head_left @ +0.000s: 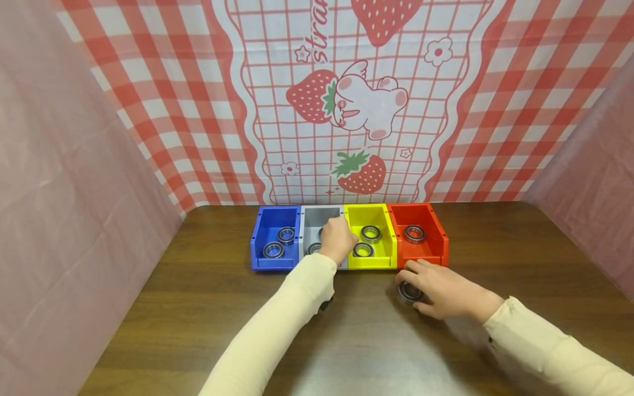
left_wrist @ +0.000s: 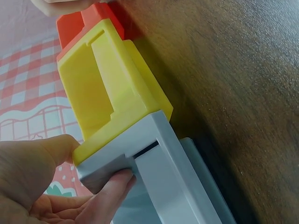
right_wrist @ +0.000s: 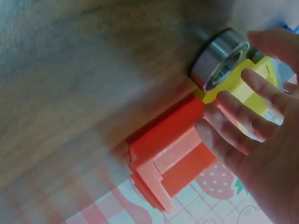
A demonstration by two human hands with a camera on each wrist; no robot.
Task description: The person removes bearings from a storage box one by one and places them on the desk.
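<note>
My left hand (head_left: 338,240) pinches the wall shared by the grey bin (left_wrist: 180,179) and the yellow bin (left_wrist: 86,91), thumb on the yellow side and fingers inside the grey one. A large steel ball bearing (head_left: 408,294) lies on the table in front of the red bin (head_left: 442,245). Over it reaches my right hand (head_left: 443,289). In the right wrist view this hand's fingers (right_wrist: 224,126) are spread and fairly straight, with the bearing (right_wrist: 209,63) near the thumb and index fingertips; whether they touch it I cannot tell.
The bins stand in a joined row, with a blue bin (head_left: 260,236) at the left end. Smaller bearings lie inside, such as one bearing (head_left: 274,251) in the blue bin and one bearing (head_left: 414,226) in the red. Behind hangs a checked strawberry cloth (head_left: 198,110).
</note>
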